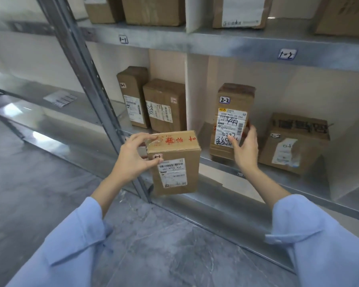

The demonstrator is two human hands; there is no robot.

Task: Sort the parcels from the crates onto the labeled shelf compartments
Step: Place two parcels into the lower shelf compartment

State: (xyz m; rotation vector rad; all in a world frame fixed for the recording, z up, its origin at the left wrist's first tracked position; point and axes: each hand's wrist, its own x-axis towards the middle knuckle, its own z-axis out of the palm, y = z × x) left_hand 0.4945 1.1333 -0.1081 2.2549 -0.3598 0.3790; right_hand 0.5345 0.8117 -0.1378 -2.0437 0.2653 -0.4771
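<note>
My left hand (pixel 133 158) grips the 2-3 parcel (pixel 174 168), long axis upright, in front of the shelf (pixel 278 186) | at its 3 o'clock my right hand (pixel 246 150) holds the shelved 2-2 parcel (pixel 232 112) | 2-3 slot probably further toward 3 o'clock

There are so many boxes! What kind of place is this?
Probably a parcel sorting room: the metal shelf bears tags like the 1-2 tag, the left hand holds the 2-3 parcel, and the right hand grips the 2-2 parcel on the shelf.
</note>
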